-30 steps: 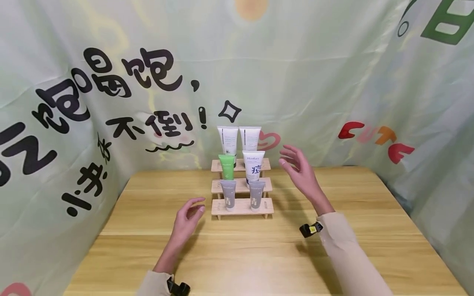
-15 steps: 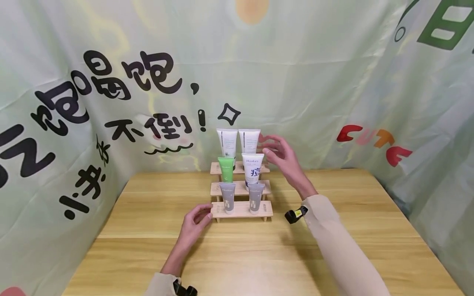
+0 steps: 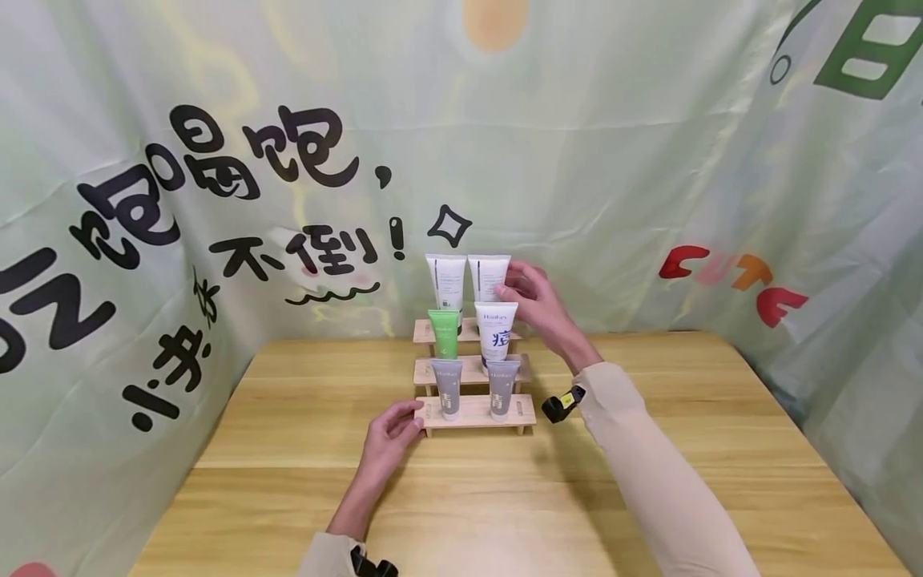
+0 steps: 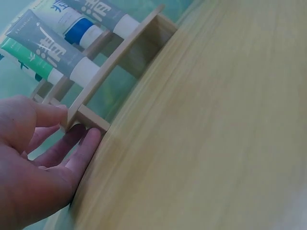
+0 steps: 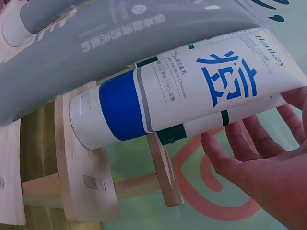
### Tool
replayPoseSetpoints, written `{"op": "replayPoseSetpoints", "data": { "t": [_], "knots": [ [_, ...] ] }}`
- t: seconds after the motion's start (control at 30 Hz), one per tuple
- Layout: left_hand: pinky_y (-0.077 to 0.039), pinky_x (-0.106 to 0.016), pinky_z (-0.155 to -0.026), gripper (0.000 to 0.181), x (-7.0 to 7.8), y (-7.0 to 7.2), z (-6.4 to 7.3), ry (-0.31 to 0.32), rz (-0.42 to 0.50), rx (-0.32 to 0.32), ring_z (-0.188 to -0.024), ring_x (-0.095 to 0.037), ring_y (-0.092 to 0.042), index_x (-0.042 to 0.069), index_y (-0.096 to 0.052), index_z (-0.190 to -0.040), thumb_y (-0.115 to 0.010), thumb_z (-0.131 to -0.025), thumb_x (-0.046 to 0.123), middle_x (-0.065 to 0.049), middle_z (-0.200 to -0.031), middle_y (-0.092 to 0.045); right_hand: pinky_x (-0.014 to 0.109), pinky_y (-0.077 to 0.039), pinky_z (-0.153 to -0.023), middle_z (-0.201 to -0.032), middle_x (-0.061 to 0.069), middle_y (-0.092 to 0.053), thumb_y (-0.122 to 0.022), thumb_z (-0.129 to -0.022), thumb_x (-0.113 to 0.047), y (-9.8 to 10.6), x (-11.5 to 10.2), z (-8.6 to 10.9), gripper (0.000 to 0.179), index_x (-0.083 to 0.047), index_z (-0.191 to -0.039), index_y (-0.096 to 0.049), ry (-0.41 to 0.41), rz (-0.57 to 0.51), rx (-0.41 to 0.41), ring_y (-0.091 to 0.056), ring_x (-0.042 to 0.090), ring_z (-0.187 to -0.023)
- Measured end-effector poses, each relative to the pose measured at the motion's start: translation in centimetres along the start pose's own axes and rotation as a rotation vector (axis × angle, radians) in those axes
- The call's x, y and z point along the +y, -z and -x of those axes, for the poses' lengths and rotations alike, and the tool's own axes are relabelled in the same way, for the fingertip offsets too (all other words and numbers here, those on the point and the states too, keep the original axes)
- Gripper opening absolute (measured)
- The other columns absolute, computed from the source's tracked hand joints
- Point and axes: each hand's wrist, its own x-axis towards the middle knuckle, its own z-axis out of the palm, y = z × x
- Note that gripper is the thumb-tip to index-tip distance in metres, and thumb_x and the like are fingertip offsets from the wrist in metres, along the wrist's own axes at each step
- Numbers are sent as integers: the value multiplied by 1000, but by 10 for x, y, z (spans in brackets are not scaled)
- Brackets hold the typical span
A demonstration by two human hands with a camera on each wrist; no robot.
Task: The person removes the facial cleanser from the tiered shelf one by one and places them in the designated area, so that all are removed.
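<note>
A three-step wooden stand (image 3: 474, 412) holds upright squeeze tubes. At its lowest step's left end, my left hand (image 3: 392, 442) grips the corner, thumb above and other fingertips at the side. My right hand (image 3: 546, 304) grips the back right white tube (image 3: 489, 274), its thumb in front and other fingers around the far side. In the right wrist view, the white cleanser tube (image 5: 177, 93) with blue lettering hides much of that back tube. This cleanser tube and a green tube (image 3: 444, 336) share the middle step. Another white tube (image 3: 449, 279) stands back left.
Two small grey tubes, a left one (image 3: 449, 389) and a right one (image 3: 501, 390), stand on the lowest step. The stand rests on a wooden table (image 3: 288, 385). A printed cloth (image 3: 591, 184) hangs close behind it.
My right hand has moved left and in to the back right white tube and holds it now. My left hand has come right and taken hold of the stand's corner.
</note>
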Motion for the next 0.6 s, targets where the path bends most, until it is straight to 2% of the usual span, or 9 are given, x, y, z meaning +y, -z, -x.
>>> {"op": "replayPoseSetpoints", "data": {
  "t": [0.33, 0.6],
  "knots": [
    [-62, -34, -93, 32, -4, 1, 2, 22, 40, 11, -109, -27, -66, -5, -64, -127, -68, -95, -5, -24, -135, -57, 36, -64, -86, -133, 24, -57, -59, -105, -8, -3, 5, -2, 43, -3, -146, -48, -11, -12, -1, -60, 28, -111],
    [-62, -36, -93, 32, -5, 3, 1, 4, 57, -8, -106, -24, -67, -5, -64, -128, -68, -96, -3, -24, -134, -59, 40, -64, -89, -132, 18, -57, -56, -107, -14, 6, 2, 3, 40, -7, -145, -47, 19, 4, 63, -59, 24, -110]
  ]
}}
